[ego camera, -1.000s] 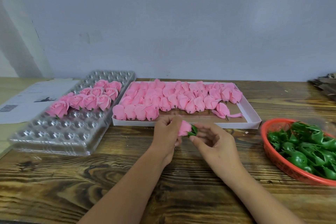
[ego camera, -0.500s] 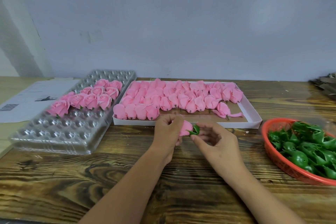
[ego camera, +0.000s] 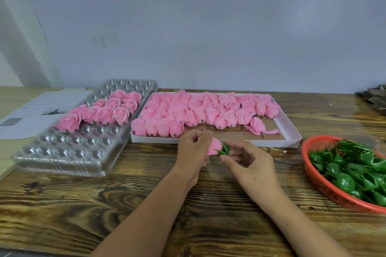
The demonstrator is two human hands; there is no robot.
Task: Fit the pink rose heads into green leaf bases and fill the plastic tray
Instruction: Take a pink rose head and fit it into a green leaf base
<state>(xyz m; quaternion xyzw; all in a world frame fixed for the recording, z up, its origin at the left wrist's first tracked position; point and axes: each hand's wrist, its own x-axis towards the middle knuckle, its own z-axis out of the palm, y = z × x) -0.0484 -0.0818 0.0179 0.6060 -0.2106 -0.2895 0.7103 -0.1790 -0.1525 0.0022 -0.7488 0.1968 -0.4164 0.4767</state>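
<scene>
My left hand grips a pink rose head just in front of the white box. A green leaf base sits at the rose's right end, pinched by the fingertips of my right hand. The clear plastic tray lies at the left, with several finished roses standing in its far rows. Loose pink rose heads fill the white cardboard box. A red basket at the right holds several green leaf bases.
Everything stands on a dark wooden table against a grey wall. Printed paper sheets lie at the far left behind the tray. A dark pile sits at the far right edge.
The two hands stay together in front of the box. The leaf base has turned slightly on the rose's end, and my right fingers have shifted their pinch on it.
</scene>
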